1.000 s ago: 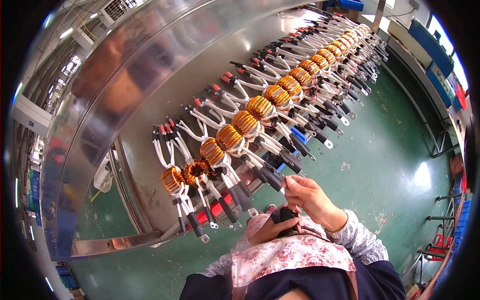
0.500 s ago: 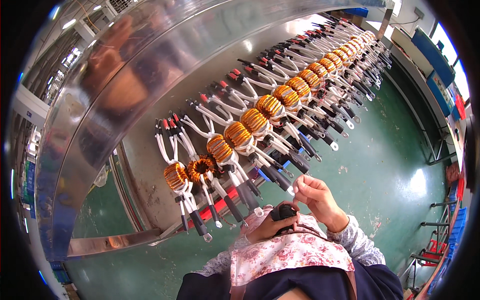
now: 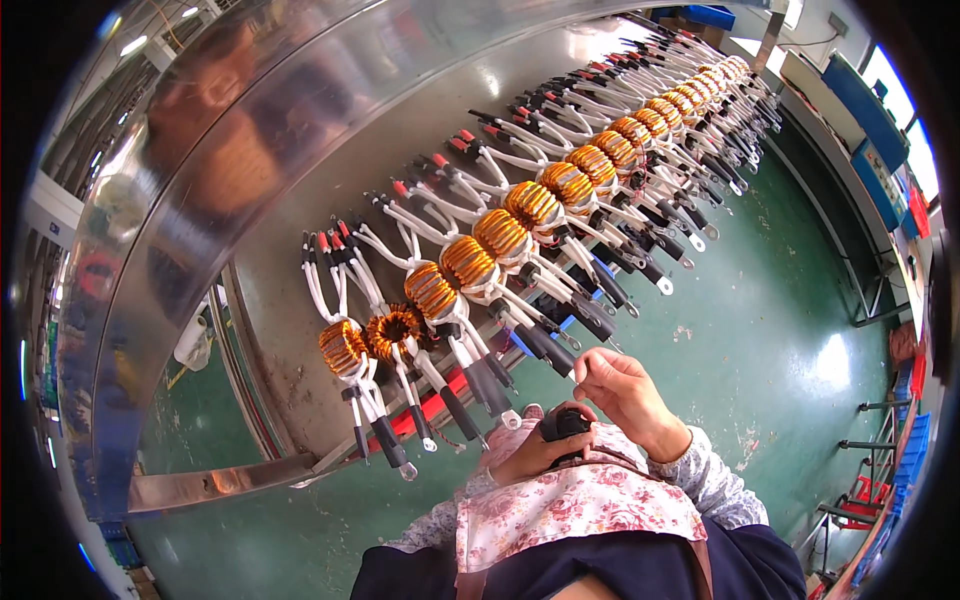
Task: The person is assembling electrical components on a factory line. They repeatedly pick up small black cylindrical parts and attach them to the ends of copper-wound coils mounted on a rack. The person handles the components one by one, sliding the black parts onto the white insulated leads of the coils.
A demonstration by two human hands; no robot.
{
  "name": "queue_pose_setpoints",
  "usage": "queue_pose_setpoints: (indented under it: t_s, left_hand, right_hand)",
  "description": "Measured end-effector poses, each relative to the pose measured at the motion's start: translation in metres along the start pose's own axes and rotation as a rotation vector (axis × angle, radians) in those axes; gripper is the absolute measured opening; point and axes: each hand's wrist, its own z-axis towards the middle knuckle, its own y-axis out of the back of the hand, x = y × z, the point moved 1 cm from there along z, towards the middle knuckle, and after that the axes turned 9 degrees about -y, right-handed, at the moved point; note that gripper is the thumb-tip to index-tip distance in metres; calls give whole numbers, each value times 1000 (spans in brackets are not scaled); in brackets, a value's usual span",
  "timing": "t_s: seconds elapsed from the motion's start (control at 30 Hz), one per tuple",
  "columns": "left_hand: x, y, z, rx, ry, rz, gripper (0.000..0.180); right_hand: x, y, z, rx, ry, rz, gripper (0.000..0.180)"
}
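Several copper-wound ring coils (image 3: 468, 262) lie in a long row, with white-sleeved leads on both sides. Their near leads end in black sleeves and metal ring lugs (image 3: 510, 419), which hang past the bench's edge. My right hand (image 3: 632, 402) is closed in a pinch at the tip of one black-sleeved lead (image 3: 546, 350), its fingertips on the ring lug there, partly hidden. Close to my apron, my left hand (image 3: 535, 455) is wrapped around a dark, rounded black object (image 3: 566, 425); its exact kind is unclear.
A shiny metal frame (image 3: 190, 190) arches over the left of the metal bench (image 3: 290, 330). Red and blue bins (image 3: 910, 450) line the right side near a workbench (image 3: 830, 100). Below is a green floor (image 3: 740, 330).
The coil row has shifted slightly up and left in view. My right fingers have shifted slightly at the lug; my left hand keeps hold of the black object.
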Motion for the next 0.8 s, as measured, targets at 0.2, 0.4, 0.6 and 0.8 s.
queue_pose_setpoints:
  t_s: [0.2, 0.4, 0.6, 0.8]
  left_hand:
    - [4, 3, -3, 1, 17, 34, 27]
    - [-1, -2, -2, -10, 25, 61, 26]
    - [4, 2, -2, 18, 28, 36, 28]
    - [1, -2, -2, -10, 19, 72, 26]
  right_hand:
    - [5, -14, -5, -146, 70, -221, 23]
    - [14, -8, -11, -99, -36, -314, 27]
    - [9, -3, -4, -48, -51, -1, 40]
    - [5, 1, -6, -14, -11, -23, 41]
